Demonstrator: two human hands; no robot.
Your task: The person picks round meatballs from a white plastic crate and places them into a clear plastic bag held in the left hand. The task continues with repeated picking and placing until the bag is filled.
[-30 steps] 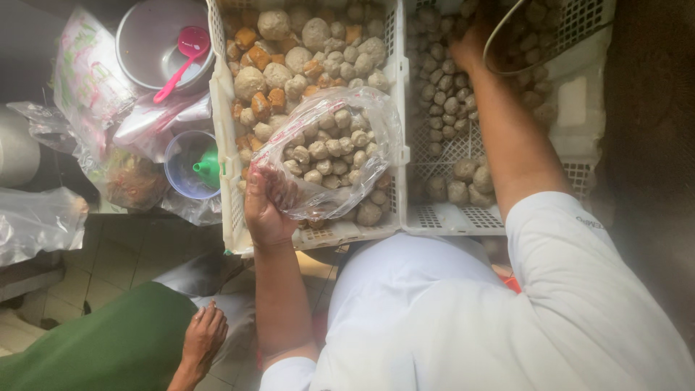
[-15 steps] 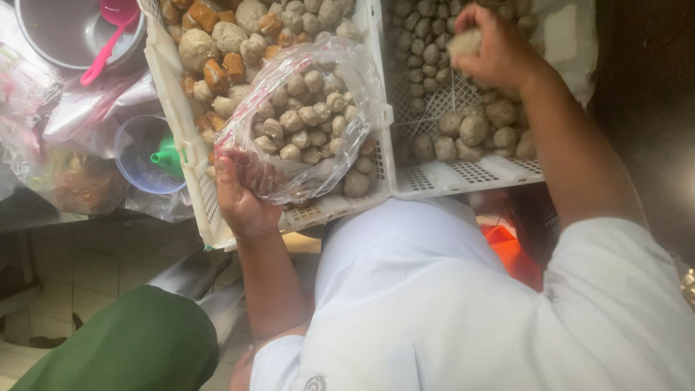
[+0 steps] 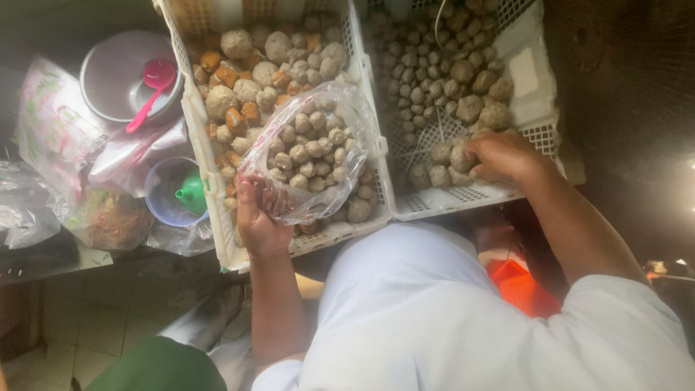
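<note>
Left of the left crate [image 3: 190, 116], a metal bowl [image 3: 116, 76] with a pink spoon [image 3: 148, 87] is seen, and below it a clear cup [image 3: 163, 195] with a green funnel [image 3: 192, 194], set among crumpled plastic wraps [image 3: 51, 130]; these are likely kept there to stay within reach without crowding the crates. The left crate is filled with large pale balls and orange-brown pieces. Over its near half a clear bag [image 3: 308, 156] of small meatballs is held up by the left hand [image 3: 257, 221], which is clenched on the bag's lower edge, the mouth apparently kept open toward the right crate [image 3: 536, 130] so that more can be dropped in. The bag is rested partly on the crate's contents, probably so its weight is borne there. Right of the left crate and touching it, the right crate is laid, with meatballs [image 3: 434, 80] heaped at its far end and its mesh floor bared nearer the body. At its near edge the right hand [image 3: 507, 156] is curled over a few larger balls; whether any is actually gripped cannot be told. The bag is thus held in the left hand, just beside the shared crate wall, and apart from the right hand.
</note>
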